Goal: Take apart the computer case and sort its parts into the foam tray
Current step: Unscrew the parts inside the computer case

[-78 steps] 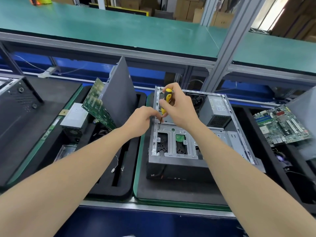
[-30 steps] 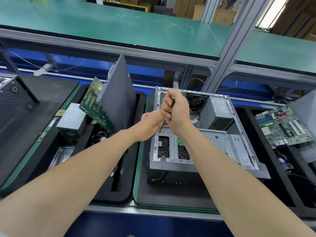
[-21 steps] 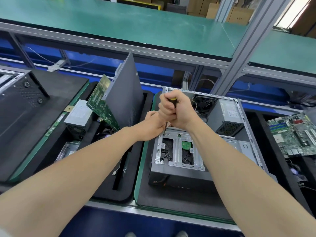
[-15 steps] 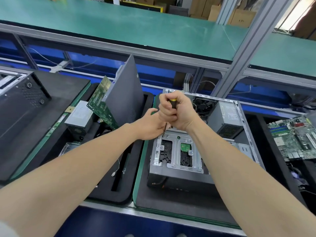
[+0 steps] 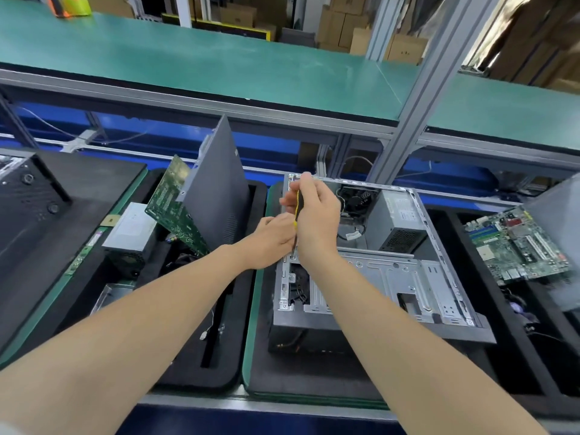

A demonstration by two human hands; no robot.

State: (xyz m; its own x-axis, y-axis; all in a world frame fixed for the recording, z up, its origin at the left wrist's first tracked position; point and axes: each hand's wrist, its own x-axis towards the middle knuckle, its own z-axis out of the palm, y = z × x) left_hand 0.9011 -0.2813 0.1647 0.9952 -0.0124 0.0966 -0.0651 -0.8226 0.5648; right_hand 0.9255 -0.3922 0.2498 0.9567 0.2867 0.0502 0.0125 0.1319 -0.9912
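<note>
Around our grip the bench is crowded. Left of it, a foam tray [image 5: 219, 372] holds a dark panel [image 5: 216, 189] standing on edge and leaning. A green board [image 5: 175, 211] is tilted against the panel's left face, and a grey power unit [image 5: 131, 227] lies flat farther left. Far left of the grip sits a black box [image 5: 31, 196]. The case [image 5: 392, 277] lies open on its side on a black mat [image 5: 282, 372], directly under our hands and just beside the tray. Right of the grip, at the case's far end, we see a fan [image 5: 354, 196] and a second power unit [image 5: 398, 221] side by side. Well to the right a motherboard [image 5: 518, 243] rests tilted. Above and beyond the grip a green shelf [image 5: 219, 58] runs across, carried by a grey post [image 5: 417, 89].

Our right forearm crosses the case's metal cage and hides part of it. Our right hand [image 5: 317, 215] is curled round the black-and-yellow handle of a screwdriver [image 5: 297, 204]. The tool is nearly upright, and its shaft points down to the case's left rail. Our left hand [image 5: 270, 240] reaches in from the left, its fingers bent toward the shaft just below the grip. The right hand covers those fingertips, so we cannot tell whether they pinch the shaft or only rest beside it. Both forearms are bare and stretch forward from the near edge.
</note>
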